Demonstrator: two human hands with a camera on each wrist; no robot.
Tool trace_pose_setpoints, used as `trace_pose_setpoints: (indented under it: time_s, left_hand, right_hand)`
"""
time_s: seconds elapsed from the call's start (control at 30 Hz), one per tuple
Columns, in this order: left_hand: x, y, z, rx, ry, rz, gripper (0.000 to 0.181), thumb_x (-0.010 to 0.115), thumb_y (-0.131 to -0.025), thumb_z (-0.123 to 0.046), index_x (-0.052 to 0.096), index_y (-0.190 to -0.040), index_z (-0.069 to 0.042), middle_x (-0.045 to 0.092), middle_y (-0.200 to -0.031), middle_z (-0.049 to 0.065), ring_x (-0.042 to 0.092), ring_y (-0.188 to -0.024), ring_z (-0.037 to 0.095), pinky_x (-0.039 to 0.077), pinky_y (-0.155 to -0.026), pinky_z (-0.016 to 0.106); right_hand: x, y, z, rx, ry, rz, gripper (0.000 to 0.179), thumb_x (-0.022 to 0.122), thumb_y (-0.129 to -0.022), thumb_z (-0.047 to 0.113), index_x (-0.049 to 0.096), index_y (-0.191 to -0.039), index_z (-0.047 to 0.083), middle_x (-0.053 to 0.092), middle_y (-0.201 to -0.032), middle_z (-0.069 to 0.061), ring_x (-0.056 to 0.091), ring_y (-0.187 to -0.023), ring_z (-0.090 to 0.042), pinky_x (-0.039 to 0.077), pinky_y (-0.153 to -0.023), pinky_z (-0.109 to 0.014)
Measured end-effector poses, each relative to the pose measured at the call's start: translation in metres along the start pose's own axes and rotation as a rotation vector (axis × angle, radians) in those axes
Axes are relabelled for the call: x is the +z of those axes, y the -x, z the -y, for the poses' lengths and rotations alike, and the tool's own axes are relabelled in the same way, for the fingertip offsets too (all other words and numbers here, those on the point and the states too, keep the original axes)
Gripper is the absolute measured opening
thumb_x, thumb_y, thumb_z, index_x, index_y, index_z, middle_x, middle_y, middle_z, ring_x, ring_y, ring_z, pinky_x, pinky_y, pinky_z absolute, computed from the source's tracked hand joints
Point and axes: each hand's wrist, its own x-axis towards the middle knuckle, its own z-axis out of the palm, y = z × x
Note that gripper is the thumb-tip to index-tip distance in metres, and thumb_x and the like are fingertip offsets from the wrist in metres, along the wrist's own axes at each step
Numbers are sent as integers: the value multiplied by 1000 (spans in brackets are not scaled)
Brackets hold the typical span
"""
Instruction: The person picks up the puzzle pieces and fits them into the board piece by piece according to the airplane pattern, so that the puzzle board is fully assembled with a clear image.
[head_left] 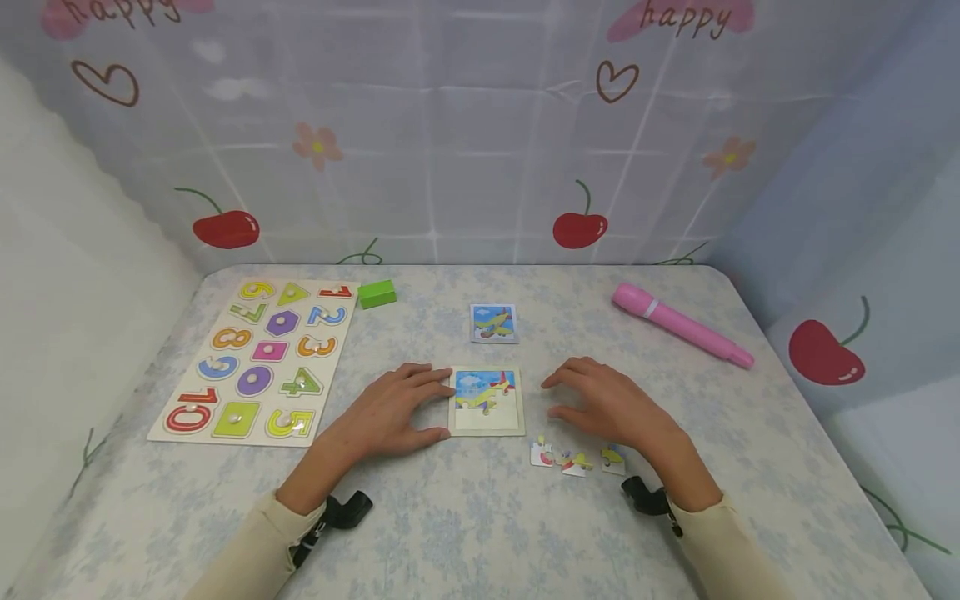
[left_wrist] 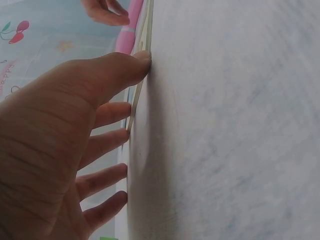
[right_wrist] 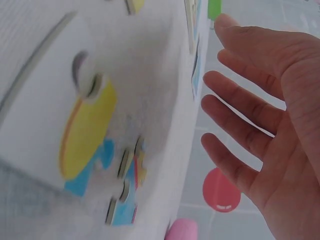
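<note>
A small square jigsaw puzzle in a pale frame lies at the middle of the table, its airplane picture partly filled in and its lower part blank. My left hand rests at its left edge, thumb and fingertips touching the frame, fingers spread and fairly straight. To the right of the puzzle hovers my right hand, fingers relaxed and holding nothing. Below that hand lie three loose jigsaw pieces; one piece with yellow and blue looms large in the right wrist view. Behind the puzzle is a picture card of an airplane.
A number-and-shape peg board lies at the left, with a green block by its top corner. A pink pen-like stick lies at the back right. A printed curtain hangs behind the table.
</note>
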Motion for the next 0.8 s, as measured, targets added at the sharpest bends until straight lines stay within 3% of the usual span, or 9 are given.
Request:
trace_pose_setpoints:
  time_s: [0.33, 0.8]
  left_hand:
    - [-2, 1, -1, 1, 7, -6, 59, 82, -94, -50, 71, -143, -21, 53, -163, 2, 48, -149, 31, 47, -113, 59]
    - [-2, 0, -1, 11, -10, -13, 59, 83, -93, -50, 72, -143, -21, 54, -163, 2, 49, -148, 30, 48, -111, 58]
  right_hand:
    - [-6, 19, -13, 97, 32, -8, 41, 88, -92, 27, 77, -130, 14, 71, -128, -5, 65, -121, -29, 57, -101, -54]
    - [-16, 50, -33, 156, 28, -23, 35, 86, -94, 22, 79, -127, 11, 72, -121, -5, 67, -116, -30, 58, -96, -55]
